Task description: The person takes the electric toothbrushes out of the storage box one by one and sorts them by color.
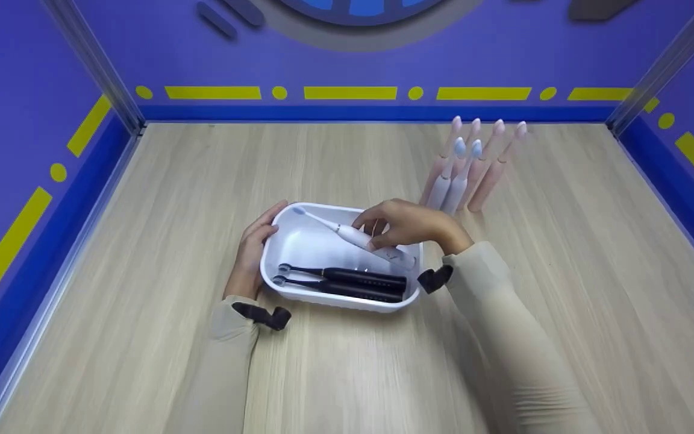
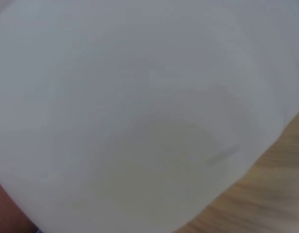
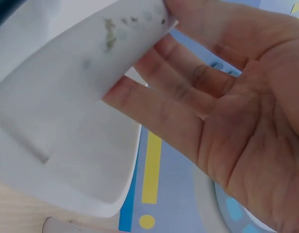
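A white plastic bin sits on the table, and its wall fills most of the left wrist view. My left hand grips the bin's left end, thumb near the rim and fingers along the outside. With thumb and fingers, my right hand pinches the handle of a white electric toothbrush inside the bin. Its brush head points to the far left corner. Two black electric toothbrushes lie side by side along the near wall. In the right wrist view, marks show on the white handle.
Behind my right hand, several pink electric toothbrushes and two white ones with bluish heads stand upright. Blue-purple panels with yellow marks enclose the wooden table at the back and both sides.
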`<action>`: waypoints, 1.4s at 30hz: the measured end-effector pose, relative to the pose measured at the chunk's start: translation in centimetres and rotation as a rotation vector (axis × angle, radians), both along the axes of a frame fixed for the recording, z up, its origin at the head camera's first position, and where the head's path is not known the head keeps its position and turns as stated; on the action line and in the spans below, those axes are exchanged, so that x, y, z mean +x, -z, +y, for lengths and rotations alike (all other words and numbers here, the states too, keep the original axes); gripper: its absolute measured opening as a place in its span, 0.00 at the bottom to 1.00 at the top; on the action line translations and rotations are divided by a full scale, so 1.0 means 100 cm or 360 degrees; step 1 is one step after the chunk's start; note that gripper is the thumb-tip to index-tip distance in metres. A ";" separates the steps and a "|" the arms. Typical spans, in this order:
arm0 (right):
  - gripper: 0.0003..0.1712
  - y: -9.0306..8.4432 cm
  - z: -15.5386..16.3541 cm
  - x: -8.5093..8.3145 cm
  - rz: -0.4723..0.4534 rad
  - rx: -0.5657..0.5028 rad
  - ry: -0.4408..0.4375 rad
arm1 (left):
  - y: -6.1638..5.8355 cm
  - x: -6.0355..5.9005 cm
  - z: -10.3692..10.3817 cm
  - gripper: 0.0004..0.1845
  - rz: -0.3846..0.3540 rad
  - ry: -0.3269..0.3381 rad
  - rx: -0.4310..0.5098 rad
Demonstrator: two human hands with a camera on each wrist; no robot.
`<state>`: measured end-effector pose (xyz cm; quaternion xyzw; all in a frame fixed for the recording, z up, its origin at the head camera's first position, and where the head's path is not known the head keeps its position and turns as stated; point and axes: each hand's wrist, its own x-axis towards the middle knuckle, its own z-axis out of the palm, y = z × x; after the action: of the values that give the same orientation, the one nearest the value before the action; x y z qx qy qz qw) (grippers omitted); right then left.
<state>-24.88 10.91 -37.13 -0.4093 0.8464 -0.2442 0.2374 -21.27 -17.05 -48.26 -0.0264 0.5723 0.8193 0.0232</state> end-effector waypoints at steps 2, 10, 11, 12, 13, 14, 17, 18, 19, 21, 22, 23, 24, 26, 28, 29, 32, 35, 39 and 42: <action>0.24 0.000 0.001 0.000 0.0009 -0.0019 0.0003 | 0.000 0.000 0.000 0.28 0.0002 0.0001 -0.0014; 0.24 0.000 0.006 0.000 0.0018 -0.0080 0.0059 | 0.001 -0.001 -0.001 0.28 0.0002 0.0012 -0.0005; 0.24 0.000 0.007 0.001 0.0018 -0.0091 0.0066 | 0.000 -0.001 -0.001 0.28 -0.0003 0.0010 -0.0007; 0.24 0.000 0.008 0.001 0.0018 -0.0100 0.0074 | 0.000 -0.001 -0.001 0.28 -0.0007 0.0007 -0.0010; 0.24 -0.001 0.008 0.001 0.0020 -0.0110 0.0081 | 0.000 -0.001 -0.001 0.28 -0.0005 0.0008 -0.0017; 0.23 -0.001 0.009 0.001 0.0023 -0.0113 0.0089 | 0.000 -0.001 -0.001 0.28 -0.0004 0.0006 -0.0019; 0.23 -0.003 0.011 0.002 0.0030 -0.0124 0.0105 | 0.000 -0.002 -0.001 0.28 0.0003 0.0004 -0.0023; 0.23 -0.004 0.011 0.002 0.0035 -0.0123 0.0108 | 0.000 -0.002 -0.001 0.28 0.0003 0.0004 -0.0026; 0.23 -0.004 0.011 0.002 0.0040 -0.0123 0.0110 | 0.000 -0.001 -0.001 0.28 0.0002 0.0003 -0.0031; 0.23 -0.005 0.012 0.002 0.0044 -0.0125 0.0114 | 0.000 -0.001 -0.001 0.28 -0.0007 0.0001 -0.0038; 0.23 -0.005 0.012 0.003 0.0042 -0.0127 0.0117 | 0.000 -0.001 -0.001 0.28 -0.0012 -0.0003 -0.0040; 0.23 -0.005 0.013 0.003 0.0040 -0.0132 0.0119 | 0.000 -0.001 -0.001 0.28 -0.0016 -0.0002 -0.0043; 0.23 -0.005 0.013 0.003 0.0041 -0.0138 0.0121 | 0.000 -0.001 -0.001 0.28 -0.0019 -0.0002 -0.0042; 0.23 -0.006 0.014 0.003 0.0047 -0.0158 0.0120 | 0.000 -0.001 -0.001 0.28 -0.0022 -0.0005 -0.0032; 0.23 -0.006 0.015 0.004 0.0061 -0.0182 0.0116 | 0.001 -0.001 -0.001 0.28 -0.0019 -0.0003 -0.0013; 0.23 -0.006 0.016 0.004 0.0074 -0.0197 0.0110 | 0.001 -0.001 -0.001 0.28 -0.0017 -0.0003 -0.0006; 0.22 -0.006 0.018 0.004 0.0095 -0.0227 0.0112 | 0.001 -0.002 -0.001 0.29 -0.0010 -0.0005 0.0025; 0.23 -0.005 0.020 0.004 0.0097 -0.0259 0.0130 | 0.001 -0.002 0.000 0.28 -0.0002 -0.0005 0.0025; 0.23 -0.005 0.022 0.004 0.0101 -0.0316 0.0147 | 0.000 -0.002 -0.001 0.28 0.0005 0.0004 0.0022; 0.23 -0.005 0.023 0.005 0.0107 -0.0365 0.0149 | 0.000 -0.001 0.000 0.28 0.0011 0.0000 0.0030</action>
<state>-24.40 13.25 -36.59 -0.4019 0.8386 -0.3364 0.1488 -21.41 -17.08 -48.23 -0.0234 0.5647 0.8247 0.0214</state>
